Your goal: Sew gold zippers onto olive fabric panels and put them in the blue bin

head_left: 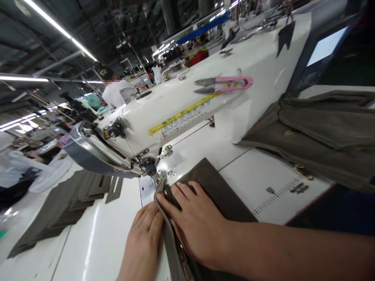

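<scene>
A dark olive fabric piece (pixel 211 179) with a zipper (pixel 166 192) along its raised edge lies under the sewing machine's needle area (pixel 158 177). My left hand (pixel 146 230) is closed at the left side of that edge, its fingers pressed together against the fabric strip (pixel 169 238). From the right, my right hand (pixel 199 222) rests on the piece with its fingers spread, the index finger touching the strip beside the zipper. The fabric's front end passes between my hands and disappears below the view. Both hands sit just in front of the presser foot, whose detail is blurred.
The white sewing machine arm (pixel 187 113) spans the view, with pink-handled thread snips (pixel 225 84) on it. Stacked olive cut pieces (pixel 64 203) lie at left. An olive sewn item (pixel 322 128) covers the table's right side. A person (pixel 114 93) is in the background.
</scene>
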